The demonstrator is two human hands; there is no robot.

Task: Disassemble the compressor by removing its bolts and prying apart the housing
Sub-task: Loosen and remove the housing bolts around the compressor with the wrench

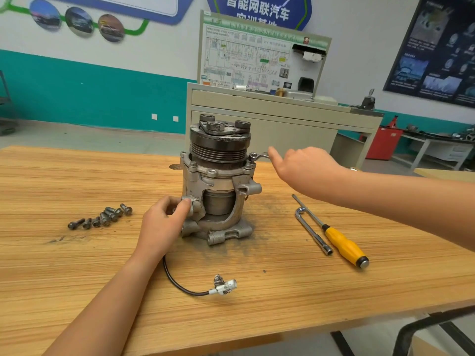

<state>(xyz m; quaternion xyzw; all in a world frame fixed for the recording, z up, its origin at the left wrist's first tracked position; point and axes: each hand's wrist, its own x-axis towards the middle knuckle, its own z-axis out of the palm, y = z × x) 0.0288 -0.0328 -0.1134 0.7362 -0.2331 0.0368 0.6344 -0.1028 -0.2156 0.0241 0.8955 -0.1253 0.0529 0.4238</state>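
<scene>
Left hand (164, 224) grips a lug low on the housing, thumb and fingers curled round it, bracing the compressor (218, 186) from seven o'clock. Its black lead (174, 281) runs out under the wrist to a white plug (223, 286) at six, nearest the viewer. The compressor stands mid-table (77, 278), long axis vertical, clutch pulley (219, 142) up and rear end down. Loose bolts (102, 217) lie at nine o'clock; at three lie an L-shaped socket key (312, 229) and a yellow-handled screwdriver (344, 242), untouched. Beyond, at two o'clock, the right hand (305, 168) holds a ring wrench (258, 156) seated on a flange bolt (252, 160) — thumb lies on the shank, other fingers hidden behind the hand. Reading: bolt removal is underway, with other heads showing on the flange and prying not yet due. Next move likely needs short wrench swings clear of the pulley, the left hand resisting the twist. Farthest, at twelve — a trainer cabinet (257, 55).
</scene>
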